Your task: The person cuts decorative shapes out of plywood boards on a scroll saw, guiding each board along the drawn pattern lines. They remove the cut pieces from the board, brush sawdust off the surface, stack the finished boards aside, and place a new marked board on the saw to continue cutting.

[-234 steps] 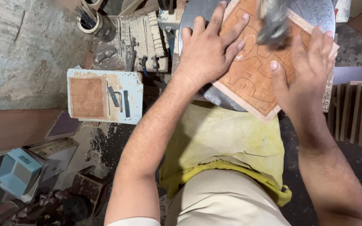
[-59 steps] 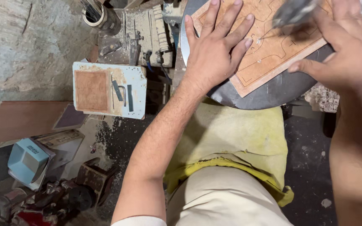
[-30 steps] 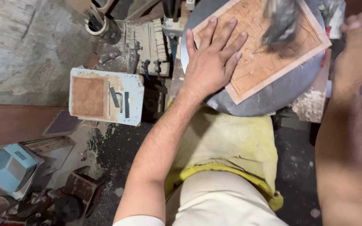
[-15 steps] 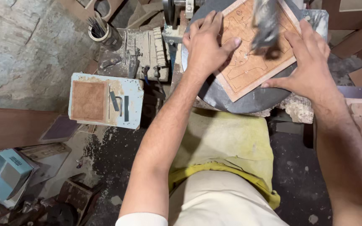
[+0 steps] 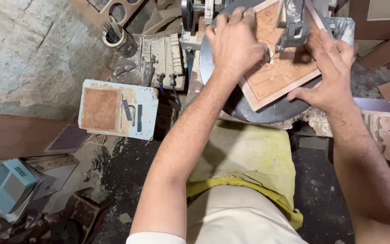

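Round saw table (image 5: 249, 110): both my hands' fingers (image 5: 235, 43) (image 5: 328, 79) spread flat pressing wooden panel (image 5: 276, 72); feed slowly, clear of blade (image 5: 290, 27).

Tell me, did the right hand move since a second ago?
Yes. The right hand was lifted off, out past the edge of the round saw table. Now it lies flat on the wooden board, close to the blade holder.

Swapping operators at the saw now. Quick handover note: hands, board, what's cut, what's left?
Left hand: flat on the wooden board, pressing it down.
Right hand: flat on the board's right part, fingers close to the saw head.
Board lies on the round metal table, under the blade.
Done: some cut lines show in the pattern.
Left: cannot tell how much outline remains uncut.
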Available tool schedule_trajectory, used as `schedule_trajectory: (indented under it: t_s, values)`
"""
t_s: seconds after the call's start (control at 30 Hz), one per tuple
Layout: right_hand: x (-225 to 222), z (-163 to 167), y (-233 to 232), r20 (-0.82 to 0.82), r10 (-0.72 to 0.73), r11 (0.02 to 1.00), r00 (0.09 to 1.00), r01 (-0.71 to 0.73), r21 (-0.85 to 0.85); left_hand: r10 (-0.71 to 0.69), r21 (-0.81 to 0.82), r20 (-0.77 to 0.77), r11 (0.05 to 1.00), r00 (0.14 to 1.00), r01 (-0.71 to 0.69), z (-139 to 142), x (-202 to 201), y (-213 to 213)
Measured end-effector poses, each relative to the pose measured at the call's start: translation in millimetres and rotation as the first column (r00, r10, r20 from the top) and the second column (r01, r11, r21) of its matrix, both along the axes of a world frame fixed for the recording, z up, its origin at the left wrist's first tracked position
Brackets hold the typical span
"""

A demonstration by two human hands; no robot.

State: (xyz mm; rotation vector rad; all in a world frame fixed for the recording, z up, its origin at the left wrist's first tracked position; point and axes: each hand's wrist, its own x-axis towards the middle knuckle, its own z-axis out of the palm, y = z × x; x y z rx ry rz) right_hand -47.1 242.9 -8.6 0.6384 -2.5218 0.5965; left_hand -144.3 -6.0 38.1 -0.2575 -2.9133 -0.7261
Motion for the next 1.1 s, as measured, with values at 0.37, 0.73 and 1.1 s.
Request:
schedule_trajectory:
  t_s: [0.37, 0.73, 1.1]
  values:
    - [16, 4, -11, -0.033, -0.060, 0.998, 0.998, 0.061, 0.027, -0.018, -0.021, 0.097, 1.000, 0.995, 0.020, 15, 3, -2]
    - [19, -18, -7, -0.070, -0.127, 0.989, 0.989, 0.120, -0.089, 0.291, 0.789, -0.110, 0.607, 0.950, -0.095, -31, 19, -58]
    - [22, -2, -25, -0.132, -0.071, 0.983, 0.989, 0.047, -0.177, -0.249, 0.282, -0.120, 0.920, 0.961, 0.274, -37, 50, -12]
